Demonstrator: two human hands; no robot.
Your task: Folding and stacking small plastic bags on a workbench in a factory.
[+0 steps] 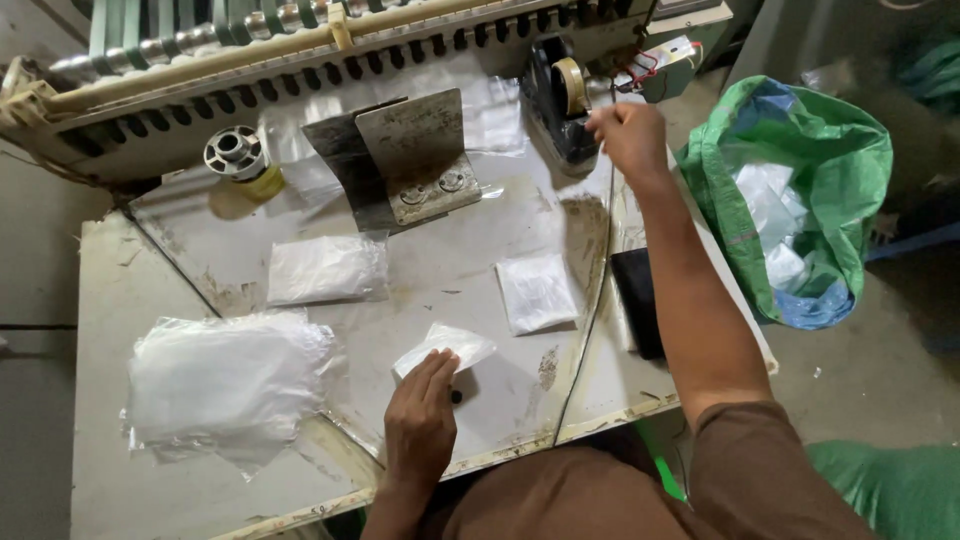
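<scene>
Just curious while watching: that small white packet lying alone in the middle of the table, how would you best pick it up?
Probably by a short edge of the flat white packet, pinched from above. It lies flat on the table, so only its edges offer a grip.

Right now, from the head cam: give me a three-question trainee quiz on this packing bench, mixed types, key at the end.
1. True or false: the left hand rests on a small folded plastic pouch.
2. Which thing is the right hand reaching at?
A. the tape dispenser
B. the green sack
C. the metal spool
3. Fill in: the stack of clear bags lies to the ____ of the left hand in the picture.

Key:
1. True; the fingers lie flat on its near edge.
2. A.
3. Left.
</scene>
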